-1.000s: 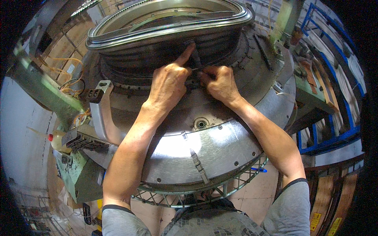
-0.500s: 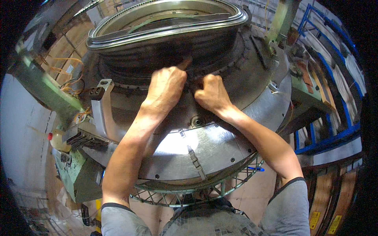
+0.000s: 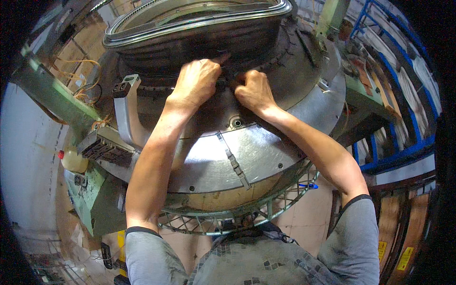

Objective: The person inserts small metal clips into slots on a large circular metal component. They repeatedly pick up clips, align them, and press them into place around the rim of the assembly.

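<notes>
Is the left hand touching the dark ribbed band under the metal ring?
Touching. The head view shows the left hand pressed flat on the dark ribbed band, fingers curled onto it, beside the right hand.

**Workshop surroundings, viewed from above**

Floor: pale tan tiled floor (image 3: pixel 304 213), worn, visible under the machine edge; smooth light grey floor area (image 3: pixel 28 156) on the left. Right side: blue-painted steel tube frame (image 3: pixel 403 147) running along the edge, with stacked brown wooden boards (image 3: pixel 418 223) below it and yellow label stickers (image 3: pixel 406 259) at lower right. Green-painted metal machine base (image 3: pixel 92 199) at lower left, with a small pale yellow plastic bottle with red cap (image 3: pixel 71 159) beside it. Loose orange wires (image 3: pixel 78 78) upper left, near a green steel beam (image 3: pixel 52 95). Round wire-mesh guard ring (image 3: pixel 237 218) low centre. Lighting: even, diffuse, bright glare on bare metal surfaces.
</notes>
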`<state>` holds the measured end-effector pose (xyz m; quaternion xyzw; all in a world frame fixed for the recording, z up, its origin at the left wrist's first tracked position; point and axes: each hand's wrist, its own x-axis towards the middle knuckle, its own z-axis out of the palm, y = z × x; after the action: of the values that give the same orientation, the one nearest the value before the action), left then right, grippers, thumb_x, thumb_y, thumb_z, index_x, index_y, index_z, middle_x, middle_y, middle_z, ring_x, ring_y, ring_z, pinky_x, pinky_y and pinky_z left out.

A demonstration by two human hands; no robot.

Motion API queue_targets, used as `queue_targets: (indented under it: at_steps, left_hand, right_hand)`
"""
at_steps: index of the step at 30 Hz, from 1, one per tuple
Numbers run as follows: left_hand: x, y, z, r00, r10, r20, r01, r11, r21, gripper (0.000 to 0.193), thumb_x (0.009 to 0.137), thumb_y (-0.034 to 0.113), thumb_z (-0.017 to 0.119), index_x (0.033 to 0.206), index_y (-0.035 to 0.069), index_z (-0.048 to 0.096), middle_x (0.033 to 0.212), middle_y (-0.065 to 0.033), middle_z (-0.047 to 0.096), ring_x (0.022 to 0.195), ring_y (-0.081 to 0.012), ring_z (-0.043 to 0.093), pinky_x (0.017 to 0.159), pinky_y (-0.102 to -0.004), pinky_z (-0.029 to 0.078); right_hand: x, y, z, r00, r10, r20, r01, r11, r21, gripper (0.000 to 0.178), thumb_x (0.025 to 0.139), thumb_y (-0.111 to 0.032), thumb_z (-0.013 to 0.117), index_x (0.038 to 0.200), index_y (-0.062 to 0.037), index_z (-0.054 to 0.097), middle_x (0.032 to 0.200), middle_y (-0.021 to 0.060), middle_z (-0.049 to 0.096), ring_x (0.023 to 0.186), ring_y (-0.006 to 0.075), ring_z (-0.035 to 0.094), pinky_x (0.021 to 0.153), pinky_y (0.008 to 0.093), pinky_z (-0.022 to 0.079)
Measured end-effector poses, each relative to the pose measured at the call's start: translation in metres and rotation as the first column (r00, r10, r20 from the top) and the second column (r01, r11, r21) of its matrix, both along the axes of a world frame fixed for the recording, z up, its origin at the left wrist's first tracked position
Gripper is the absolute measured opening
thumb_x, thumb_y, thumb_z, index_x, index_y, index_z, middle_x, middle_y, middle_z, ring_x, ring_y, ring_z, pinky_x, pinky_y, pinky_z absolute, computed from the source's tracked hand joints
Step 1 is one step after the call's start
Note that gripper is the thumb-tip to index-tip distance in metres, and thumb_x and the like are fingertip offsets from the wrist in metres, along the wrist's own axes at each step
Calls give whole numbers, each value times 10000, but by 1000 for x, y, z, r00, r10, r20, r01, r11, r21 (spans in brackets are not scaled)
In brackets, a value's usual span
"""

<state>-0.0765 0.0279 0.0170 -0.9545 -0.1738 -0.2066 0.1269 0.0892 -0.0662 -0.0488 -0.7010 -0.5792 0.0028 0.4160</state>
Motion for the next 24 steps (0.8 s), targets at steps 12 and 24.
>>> queue_targets:
  at_steps: [12,24]
  left_hand:
    - [2,12,20,990,118,81,-121,992,37,101,743,-11,662,811,14,734,851,-221,718,833,-372,734,704,-448,606]
    - [3,21,12,988,127,93,-127,992,2,76,743,-3,659,788,34,708,861,-226,708,836,-385,724,715,-462,603]
  right_hand:
    - [-2,82,1,969,-247,-30,245,922,300,222,853,-261,735,816,-43,755,774,209,695,663,369,700,600,446,537]
    - [28,65,26,909,-346,233,274,916,292,246,749,-293,817,741,-61,735,750,218,707,731,380,721,638,486,583]
